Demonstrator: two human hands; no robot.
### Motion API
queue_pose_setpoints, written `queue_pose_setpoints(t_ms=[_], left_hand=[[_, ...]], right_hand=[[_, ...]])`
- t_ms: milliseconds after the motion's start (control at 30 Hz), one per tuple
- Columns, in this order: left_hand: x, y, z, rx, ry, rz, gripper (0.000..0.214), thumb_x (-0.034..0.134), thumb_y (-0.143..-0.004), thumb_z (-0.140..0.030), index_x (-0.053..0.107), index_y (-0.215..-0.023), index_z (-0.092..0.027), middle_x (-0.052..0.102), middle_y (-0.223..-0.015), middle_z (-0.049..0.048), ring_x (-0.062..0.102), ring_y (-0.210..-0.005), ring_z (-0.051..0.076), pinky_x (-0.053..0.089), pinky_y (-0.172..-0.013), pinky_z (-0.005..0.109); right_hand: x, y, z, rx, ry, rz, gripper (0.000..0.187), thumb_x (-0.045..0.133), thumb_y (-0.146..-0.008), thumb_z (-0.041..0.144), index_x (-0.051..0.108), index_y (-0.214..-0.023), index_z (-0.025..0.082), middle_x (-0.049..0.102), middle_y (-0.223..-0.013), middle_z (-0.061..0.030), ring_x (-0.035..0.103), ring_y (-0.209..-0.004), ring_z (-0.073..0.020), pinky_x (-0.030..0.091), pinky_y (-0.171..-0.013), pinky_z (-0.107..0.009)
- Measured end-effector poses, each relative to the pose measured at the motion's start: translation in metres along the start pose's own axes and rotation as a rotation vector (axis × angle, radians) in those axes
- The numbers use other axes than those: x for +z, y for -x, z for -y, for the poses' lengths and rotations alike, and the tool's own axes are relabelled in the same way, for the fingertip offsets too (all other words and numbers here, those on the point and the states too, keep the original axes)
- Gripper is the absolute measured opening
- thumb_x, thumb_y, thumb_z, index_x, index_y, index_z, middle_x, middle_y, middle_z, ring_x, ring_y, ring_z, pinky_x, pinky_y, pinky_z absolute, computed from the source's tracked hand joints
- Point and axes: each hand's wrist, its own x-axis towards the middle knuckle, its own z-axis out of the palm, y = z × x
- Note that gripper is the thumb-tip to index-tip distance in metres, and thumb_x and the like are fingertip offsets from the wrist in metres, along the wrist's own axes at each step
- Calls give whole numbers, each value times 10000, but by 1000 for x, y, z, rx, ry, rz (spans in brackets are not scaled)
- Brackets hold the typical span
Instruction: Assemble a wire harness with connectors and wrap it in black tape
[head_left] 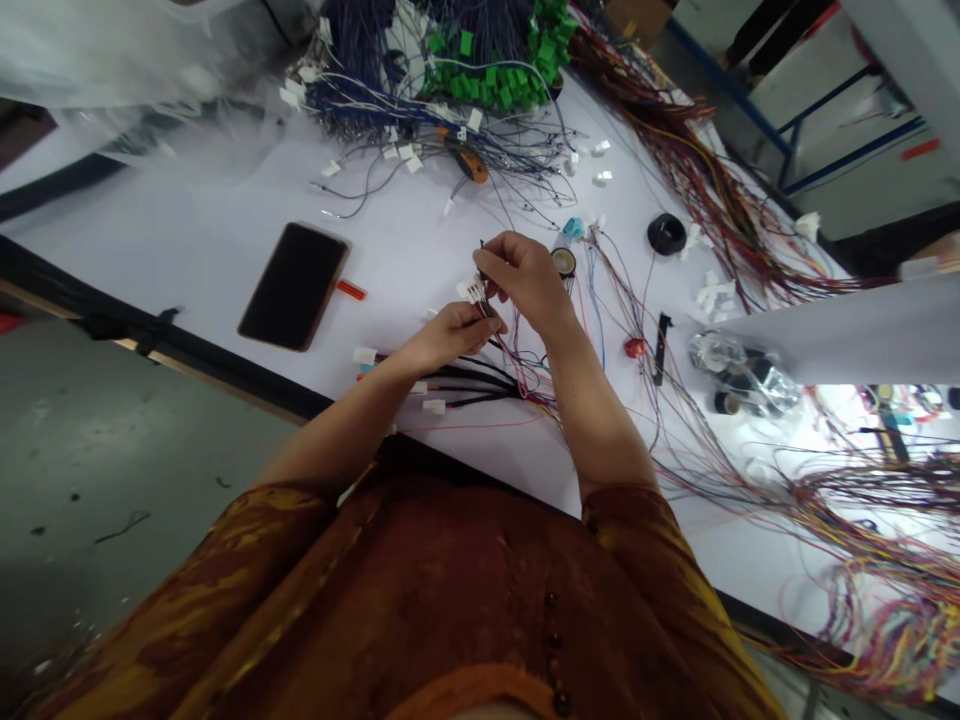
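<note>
My left hand [459, 334] is closed around wires just below a white connector [472, 290], which points up from the fingers. Close above it, my right hand [520, 275] pinches a thin dark piece [482, 250] beside the connector; its exact kind is too small to make out. From under the hands a wire harness [487, 378] with black-sleeved branches and red and blue wires spreads over the white table. Several of its branches end in white connectors [433, 407] to the left.
A dark phone [294, 288] lies at left beside an orange strip [351, 290]. Bundled wires with green connectors [495, 85] cover the back, near an orange-handled tool [471, 163]. At right are a black tape roll [666, 234] and long red wires [697, 180].
</note>
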Motion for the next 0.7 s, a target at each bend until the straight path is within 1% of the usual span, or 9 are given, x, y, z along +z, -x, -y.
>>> queue_pose_setpoints(t_ms=[67, 133, 233, 300, 400, 467, 533, 600, 700], left_hand=[[-1, 0, 1, 9, -4, -13, 273, 698, -851, -413, 671, -831, -143, 409, -518, -54, 353, -467, 69, 283, -477, 223], [-2, 0, 3, 29, -4, -18, 279, 700, -851, -412, 651, -780, -146, 422, -516, -51, 364, -469, 64, 300, -480, 216], [-2, -1, 4, 49, -34, -12, 340, 675, -873, -390, 589, -644, -154, 422, -491, -44, 353, -461, 57, 281, -469, 213], [0, -1, 3, 36, -44, -22, 358, 654, -888, -344, 573, -597, -152, 431, -479, -39, 359, -460, 54, 282, -468, 212], [1, -1, 1, -19, 52, -69, 298, 684, -862, -284, 610, -614, -137, 480, -496, -35, 389, -456, 44, 297, -462, 197], [0, -1, 0, -71, 151, -79, 207, 751, -809, -268, 668, -689, -122, 562, -557, -18, 452, -473, 42, 325, -467, 181], [-1, -2, 0, -112, 238, -63, 190, 829, -734, -259, 716, -792, -117, 627, -629, -6, 528, -514, 48, 374, -490, 169], [-1, -3, 0, -126, 287, -56, 262, 881, -675, -256, 731, -841, -118, 645, -648, -12, 562, -531, 49, 408, -511, 162], [1, -4, 0, -108, 249, -96, 247, 877, -691, -280, 706, -755, -113, 623, -600, -23, 536, -490, 34, 389, -484, 149]], right_hand=[[-5, 13, -1, -82, 75, -69, 157, 629, -922, 337, 605, -849, 200, 557, -698, 29, 490, -623, -105, 402, -619, -280], [-11, 33, -2, -97, 199, -50, 147, 610, -919, 330, 649, -903, 189, 550, -677, 29, 484, -634, -116, 389, -642, -283], [-12, 66, -10, 26, 387, 101, 217, 577, -932, 369, 660, -849, 186, 544, -642, 18, 472, -628, -130, 353, -635, -288], [-9, 81, -17, 82, 441, 113, 291, 536, -951, 390, 635, -773, 182, 554, -655, 1, 479, -646, -137, 340, -646, -293], [-6, 88, -27, 43, 375, 89, 314, 482, -966, 365, 633, -766, 175, 605, -716, -18, 536, -716, -149, 364, -698, -289], [-8, 88, -32, -2, 299, 107, 303, 473, -962, 357, 635, -782, 174, 610, -727, -11, 543, -728, -145, 375, -710, -278], [-10, 86, -35, -14, 238, 123, 301, 473, -956, 361, 619, -767, 177, 561, -683, 9, 505, -689, -131, 368, -686, -266], [-12, 85, -38, -21, 186, 138, 290, 476, -950, 360, 605, -763, 180, 500, -648, 28, 455, -650, -118, 353, -660, -257], [-11, 84, -41, -47, 137, 149, 285, 478, -948, 362, 612, -776, 179, 460, -631, 40, 415, -620, -109, 339, -639, -251]])
